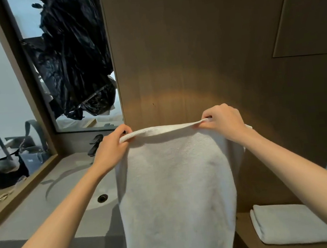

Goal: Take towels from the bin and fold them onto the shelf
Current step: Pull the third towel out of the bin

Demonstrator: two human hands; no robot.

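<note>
Presently, the left hand (111,146) and right hand (223,121) each pinch an upper corner of the white towel (176,195), which hangs spread in front of the wooden wall (201,56), beside the sink (79,185), near a folded towel (286,224) on the shelf (247,244).

Head-height view, forward-down, close in.

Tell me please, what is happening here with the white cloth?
A person is folding towels at a bathroom counter. The left hand and the right hand each pinch a top corner of a white towel, holding it up so it hangs flat in front of the wooden wall panel. One folded towel already lies on the wooden shelf at lower right. The sink is on the left.
</note>
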